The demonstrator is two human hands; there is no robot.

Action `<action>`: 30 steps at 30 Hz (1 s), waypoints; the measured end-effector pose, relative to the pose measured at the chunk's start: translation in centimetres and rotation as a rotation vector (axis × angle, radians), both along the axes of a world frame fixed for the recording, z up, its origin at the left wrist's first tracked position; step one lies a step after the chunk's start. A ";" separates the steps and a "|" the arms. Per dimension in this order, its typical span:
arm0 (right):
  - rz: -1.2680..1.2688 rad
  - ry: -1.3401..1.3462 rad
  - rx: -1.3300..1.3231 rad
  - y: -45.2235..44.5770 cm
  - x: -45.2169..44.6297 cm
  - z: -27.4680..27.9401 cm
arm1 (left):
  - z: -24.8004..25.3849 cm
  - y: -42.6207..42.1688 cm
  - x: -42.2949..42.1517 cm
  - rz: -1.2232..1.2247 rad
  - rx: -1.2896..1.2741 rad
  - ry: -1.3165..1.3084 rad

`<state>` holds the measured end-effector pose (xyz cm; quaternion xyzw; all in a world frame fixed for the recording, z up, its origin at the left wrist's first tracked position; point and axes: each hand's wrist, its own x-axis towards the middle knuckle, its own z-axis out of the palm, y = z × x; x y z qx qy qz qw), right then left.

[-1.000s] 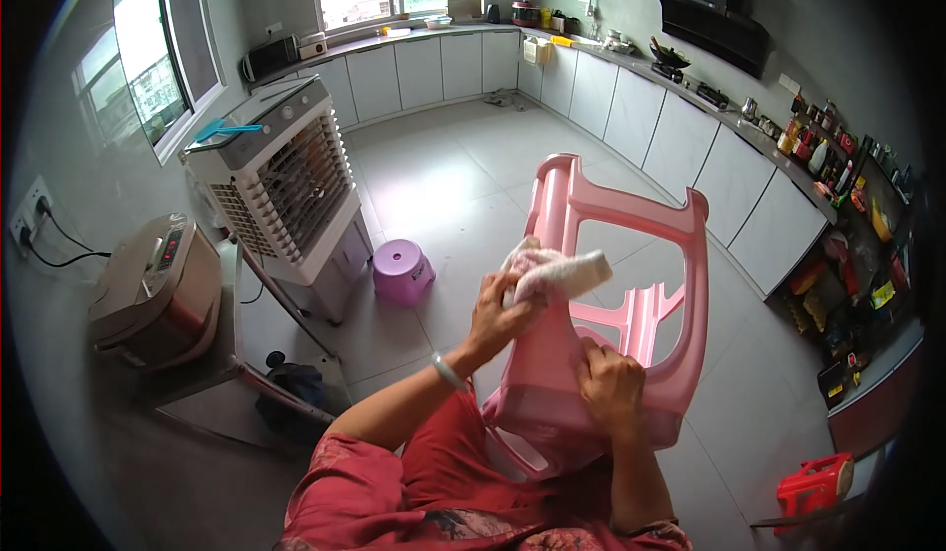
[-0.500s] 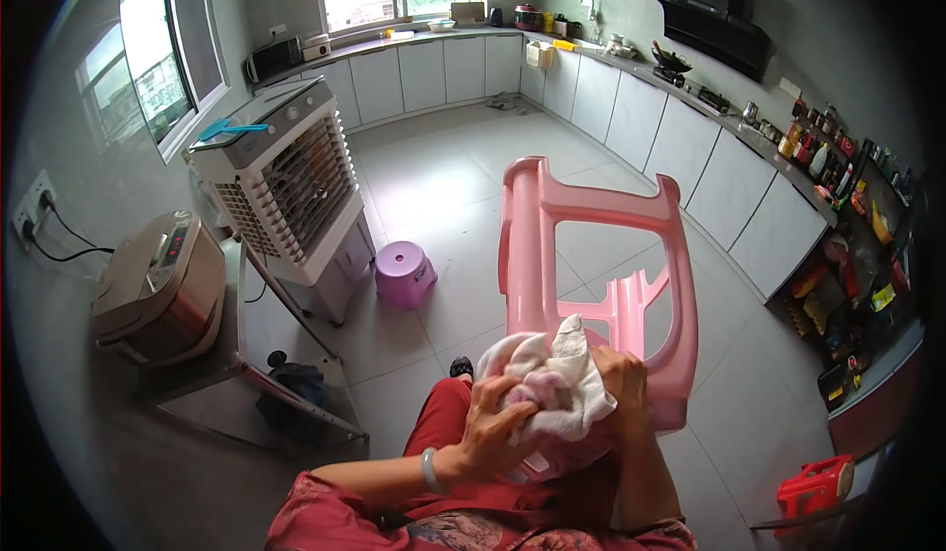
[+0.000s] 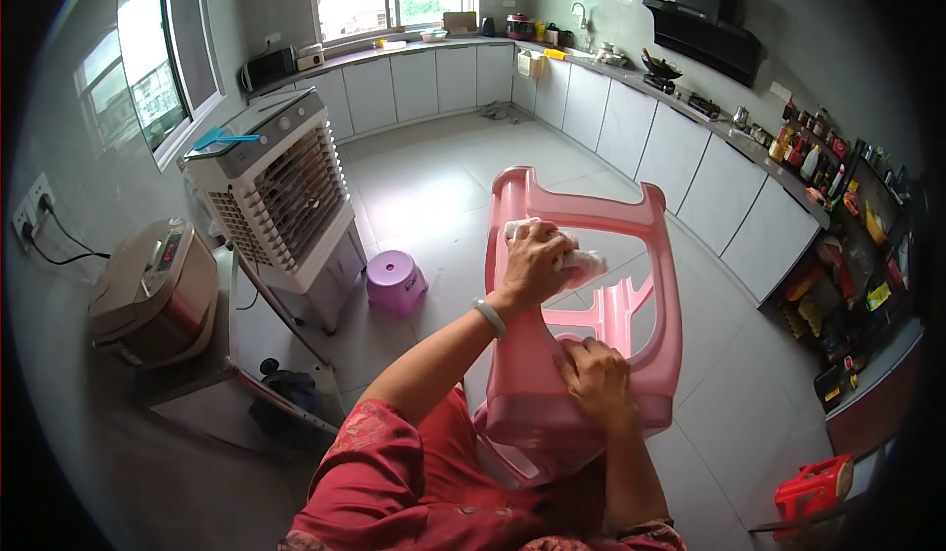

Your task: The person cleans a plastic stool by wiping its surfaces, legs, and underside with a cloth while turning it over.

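Note:
A pink plastic chair is tipped over in front of my body, its legs and open frame pointing away from me. My left hand, with a pale bracelet at the wrist, is closed on a white and pink cloth. That cloth lies against the upper left leg of the chair, and part of it hangs over the frame's opening. My right hand grips the inner edge of the chair near its lower middle, the fingers bent over the rim.
A purple stool stands on the floor beyond the chair. An air cooler is at the left, near a rice cooker on a metal-framed table. Cabinets line the back and right. A red plastic object sits at the lower right.
My left hand has moved from low near my lap up and away along the chair leg with the cloth. The chair has shifted slightly left. My right hand shows more clearly on its edge.

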<state>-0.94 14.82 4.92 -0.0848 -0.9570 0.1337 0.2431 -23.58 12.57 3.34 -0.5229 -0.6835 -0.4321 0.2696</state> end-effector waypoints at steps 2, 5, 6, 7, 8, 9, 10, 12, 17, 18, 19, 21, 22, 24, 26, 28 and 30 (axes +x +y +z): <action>-0.059 0.009 -0.078 -0.2 0.3 -0.4 | 0.3 -0.9 0.1 -0.156 0.107 -0.041; -0.133 0.234 -0.119 -0.3 0.1 -0.5 | 0.6 -3.2 3.6 -0.218 0.106 -0.013; -0.155 0.342 -0.123 -0.3 0.0 -0.6 | 0.4 -3.9 4.9 -0.257 0.080 -0.006; -0.122 0.367 -0.184 0.3 -0.3 -0.8 | 0.3 -4.7 6.3 -0.324 0.078 -0.032; -0.108 0.365 -0.193 0.1 -0.2 -0.3 | 0.6 -5.5 7.8 -0.391 0.075 -0.058; -0.093 0.363 -0.201 -0.3 0.0 0.4 | 0.9 -6.5 8.7 -0.420 0.036 -0.119; -0.078 0.361 -0.206 -0.5 0.2 0.9 | 1.1 -7.1 8.9 -0.450 0.006 -0.168; -0.024 0.343 -0.204 -0.3 0.2 0.6 | 1.3 -8.1 9.0 -0.507 -0.054 -0.266; 0.064 0.300 -0.336 0.2 0.6 1.0 | 1.1 -9.7 9.5 -0.453 -0.069 -0.239; 0.071 0.299 -0.348 0.5 0.7 0.8 | 1.2 -10.3 10.4 -0.279 -0.090 -0.153; 0.038 0.321 -0.368 0.6 0.8 0.9 | 1.1 -10.9 11.2 -0.105 -0.110 -0.067; -0.029 0.366 -0.412 0.8 0.9 1.0 | 0.3 -12.1 12.7 -0.064 -0.227 -0.261; -0.042 0.421 -0.413 0.8 0.9 1.0 | -0.3 -12.7 13.3 -0.042 -0.287 -0.360; -0.068 0.530 -0.414 0.8 0.9 0.6 | -1.6 -13.2 13.8 0.003 -0.420 -0.361; 0.020 0.462 -0.339 0.8 1.4 0.5 | -3.1 -13.1 14.0 -0.023 -0.431 -0.399; 0.166 0.353 -0.125 0.0 1.3 1.2 | -5.0 -12.7 13.9 -0.092 -0.222 -0.333; 0.344 0.144 -0.106 -1.8 1.3 1.8 | -5.0 -12.7 13.7 -0.205 -0.225 -0.262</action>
